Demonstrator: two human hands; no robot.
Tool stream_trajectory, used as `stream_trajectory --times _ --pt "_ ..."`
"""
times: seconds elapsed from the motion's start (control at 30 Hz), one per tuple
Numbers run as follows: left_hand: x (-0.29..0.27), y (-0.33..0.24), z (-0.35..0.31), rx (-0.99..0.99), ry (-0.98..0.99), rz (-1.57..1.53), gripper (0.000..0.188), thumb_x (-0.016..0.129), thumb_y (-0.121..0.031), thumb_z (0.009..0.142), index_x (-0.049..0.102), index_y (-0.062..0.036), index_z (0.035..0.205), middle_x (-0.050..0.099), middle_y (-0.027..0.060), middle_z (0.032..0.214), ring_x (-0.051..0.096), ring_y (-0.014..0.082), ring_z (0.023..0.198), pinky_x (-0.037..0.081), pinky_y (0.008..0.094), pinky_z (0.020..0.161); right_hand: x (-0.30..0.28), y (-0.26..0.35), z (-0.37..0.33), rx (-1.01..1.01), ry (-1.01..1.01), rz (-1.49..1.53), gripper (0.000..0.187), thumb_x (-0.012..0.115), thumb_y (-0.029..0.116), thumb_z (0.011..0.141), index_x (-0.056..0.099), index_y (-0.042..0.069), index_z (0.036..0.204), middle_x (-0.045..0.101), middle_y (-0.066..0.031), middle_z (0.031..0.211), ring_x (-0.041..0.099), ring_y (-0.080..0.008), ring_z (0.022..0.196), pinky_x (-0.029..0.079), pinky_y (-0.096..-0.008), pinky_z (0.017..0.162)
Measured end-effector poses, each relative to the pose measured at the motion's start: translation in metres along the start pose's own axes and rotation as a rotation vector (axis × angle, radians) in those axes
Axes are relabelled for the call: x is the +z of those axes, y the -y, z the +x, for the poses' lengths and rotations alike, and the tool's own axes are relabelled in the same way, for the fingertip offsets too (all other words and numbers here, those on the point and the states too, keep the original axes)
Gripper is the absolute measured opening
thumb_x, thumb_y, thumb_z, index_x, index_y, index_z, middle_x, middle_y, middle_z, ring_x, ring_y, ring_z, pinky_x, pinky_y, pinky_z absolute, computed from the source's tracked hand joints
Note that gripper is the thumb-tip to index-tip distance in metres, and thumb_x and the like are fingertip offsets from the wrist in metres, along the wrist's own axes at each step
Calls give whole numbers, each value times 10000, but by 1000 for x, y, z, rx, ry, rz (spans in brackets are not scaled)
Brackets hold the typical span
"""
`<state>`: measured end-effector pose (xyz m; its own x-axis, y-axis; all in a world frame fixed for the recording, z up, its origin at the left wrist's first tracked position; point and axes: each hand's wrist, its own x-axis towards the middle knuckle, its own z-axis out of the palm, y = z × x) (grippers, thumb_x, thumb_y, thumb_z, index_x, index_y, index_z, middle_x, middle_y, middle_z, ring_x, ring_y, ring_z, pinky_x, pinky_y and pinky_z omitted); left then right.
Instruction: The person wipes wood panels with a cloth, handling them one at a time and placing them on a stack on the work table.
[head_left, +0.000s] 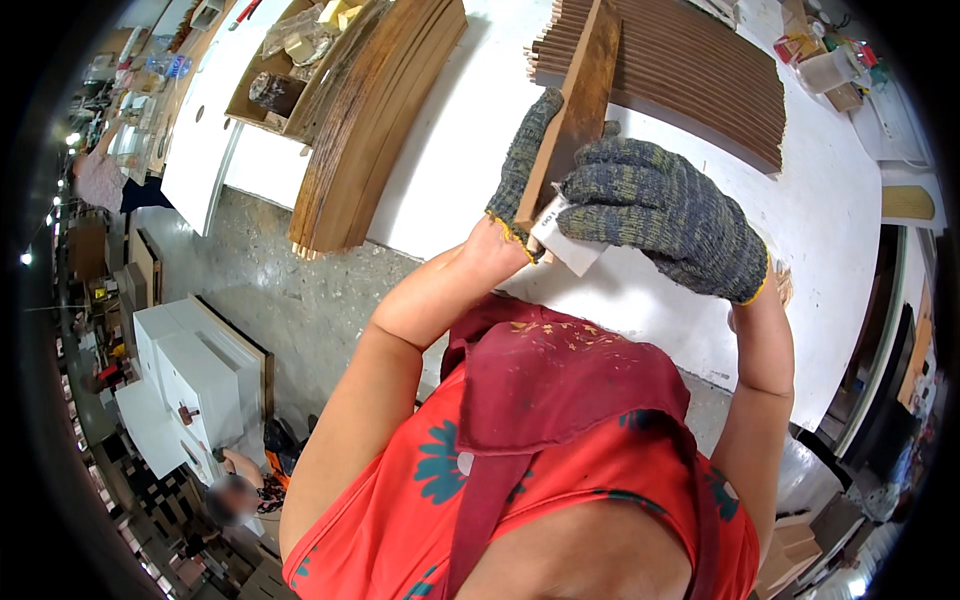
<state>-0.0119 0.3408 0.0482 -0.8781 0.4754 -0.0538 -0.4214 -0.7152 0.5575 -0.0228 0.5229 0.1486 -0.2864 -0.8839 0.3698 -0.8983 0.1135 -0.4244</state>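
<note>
Both my hands wear dark grey knitted gloves with yellow cuffs. My left hand (522, 165) is closed around the left edge of a long brown wooden board (584, 95), which is held tilted above the white table (425, 150). My right hand (665, 215) is at the board's near end on its right side. Between its bent fingers is a folded pale sheet with print on it, which looks like sandpaper (578, 250). Whether the sheet presses on the wood is hidden by the fingers.
Left of my hands stands a stack of brown boards (375, 130) with pegs at the ends. A row of dark slats (700, 85) lies at the far right. A carton (240, 100) of scraps sits far left. Two people are in the left background; clutter (830, 70) lines the right edge.
</note>
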Motion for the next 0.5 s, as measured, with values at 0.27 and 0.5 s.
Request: stream_trajectory --times 0.27,0.5 --pt "-32 2 8 -182 121 -526 602 438 -435 966 341 -2 1372 519 162 1224 589 156 886 547 276 760 13 8 -50 88 108 79 518 561 -50 652 611 102 1144 587 -112 1204 506 -336 1187 390 -453 1018" --pt "-25 -6 -10 102 122 86 484 371 -173 980 271 -25 1430 353 135 1436 310 211 1346 227 340 1131 5 17 -57 198 -234 53 388 668 108 707 656 82 1094 602 -121 1192 538 -340 1138 401 -459 992"
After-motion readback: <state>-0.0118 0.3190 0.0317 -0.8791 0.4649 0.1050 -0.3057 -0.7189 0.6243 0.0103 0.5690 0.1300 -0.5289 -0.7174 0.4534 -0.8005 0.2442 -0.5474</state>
